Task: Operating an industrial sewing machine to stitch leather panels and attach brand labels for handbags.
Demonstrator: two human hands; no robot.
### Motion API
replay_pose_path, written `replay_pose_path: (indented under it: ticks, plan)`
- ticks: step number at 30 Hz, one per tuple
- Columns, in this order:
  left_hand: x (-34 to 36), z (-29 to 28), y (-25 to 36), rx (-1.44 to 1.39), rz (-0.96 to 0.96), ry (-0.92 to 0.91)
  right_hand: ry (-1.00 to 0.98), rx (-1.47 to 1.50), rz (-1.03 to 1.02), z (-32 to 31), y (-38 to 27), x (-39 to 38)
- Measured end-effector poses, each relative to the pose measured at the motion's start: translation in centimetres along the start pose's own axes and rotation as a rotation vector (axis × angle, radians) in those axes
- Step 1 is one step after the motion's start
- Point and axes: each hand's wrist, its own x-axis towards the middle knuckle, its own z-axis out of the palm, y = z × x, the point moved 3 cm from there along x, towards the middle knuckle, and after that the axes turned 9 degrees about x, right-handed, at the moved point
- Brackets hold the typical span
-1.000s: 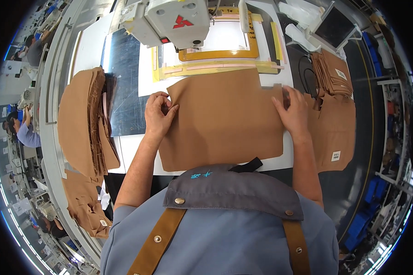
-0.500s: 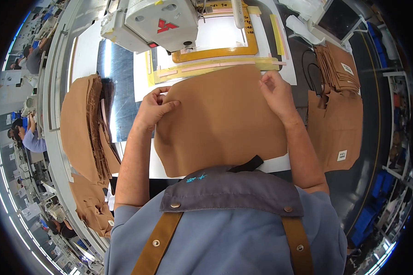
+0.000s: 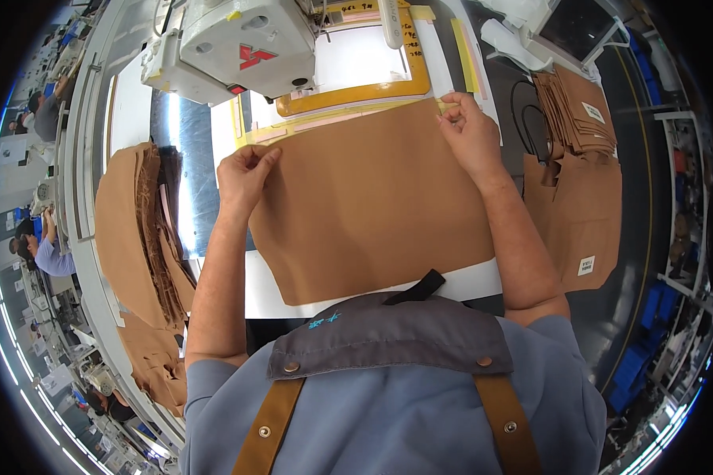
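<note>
A large piece of brown fabric [image 3: 372,206] lies over white board [image 3: 469,285] before me, its top edge overlapping the yellow-taped template [image 3: 277,121]. My left hand [image 3: 245,170] pinches the fabric's upper-left corner between thumb and fingers. My right hand [image 3: 471,131] is closed on its upper-right corner, fingertips at the edge. Beyond the fabric sit an amber frame [image 3: 337,99] on the template and a white sewing machine head [image 3: 245,43], which hangs above the upper-left part of the template.
Stacks of brown pieces flank me, at left [image 3: 123,222] and right [image 3: 574,222]. A bare metal plate [image 3: 182,182] lies left of the board. Black cables [image 3: 524,119] and a monitor [image 3: 566,32] are at the upper right. Co-workers [image 3: 47,245] sit at machines along the far left.
Both hands have moved forward, away from my body, carrying the fabric's top edge further over the template. The machine head appears further left and higher in the view.
</note>
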Motion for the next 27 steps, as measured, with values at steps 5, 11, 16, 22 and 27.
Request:
replay_pose_path:
  ticks: [5, 11, 16, 22, 27]
  plan:
    - [3.7, 0.9, 2.2, 0.248, 0.095, 0.154, 0.010, -0.109, 0.070, -0.1, 0.0, 2.0]
    - [6.7, 0.2, 2.8, 0.242, 0.075, 0.136, 0.049, -0.074, -0.019, 0.2, -0.3, 4.7]
    - [10.3, -0.7, 2.6, 0.348, 0.040, 0.135, 0.022, -0.079, 0.002, 0.6, 0.0, 8.0]
    - [17.6, -0.6, 3.0, 0.297, 0.110, 0.175, 0.014, -0.196, -0.100, 2.2, 0.5, 14.6]
    - [19.0, -2.3, 1.1, 0.313, 0.249, 0.217, 0.061, -0.223, -0.115, 3.2, 1.0, 21.6]
